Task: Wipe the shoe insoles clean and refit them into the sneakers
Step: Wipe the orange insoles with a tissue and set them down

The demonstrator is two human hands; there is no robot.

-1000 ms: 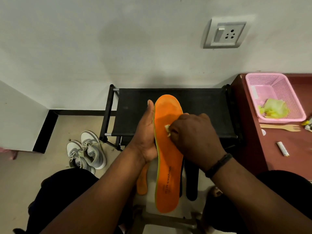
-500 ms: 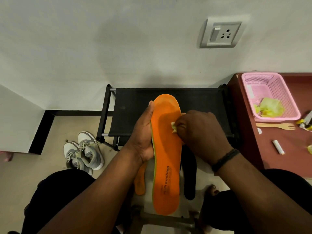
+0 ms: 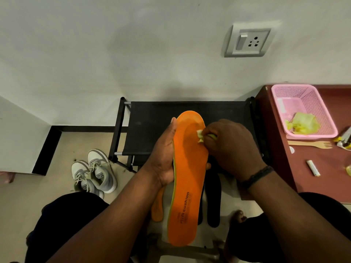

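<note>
I see a pair of grey sneakers (image 3: 94, 172) on the floor at far left. My left hand (image 3: 164, 158) has its grip curled round the edge of the orange insole (image 3: 188, 177), held upright before the black rack (image 3: 152, 126). My right hand (image 3: 231, 145) pinches a pale wipe (image 3: 200, 136) against the insole's upper part. A pink basket (image 3: 303, 103) sits on the red tabletop (image 3: 322, 168) at right.

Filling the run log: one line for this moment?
step: wiping | left hand: holds orange insole | right hand: pinches wipe on insole | sneakers: floor
</note>
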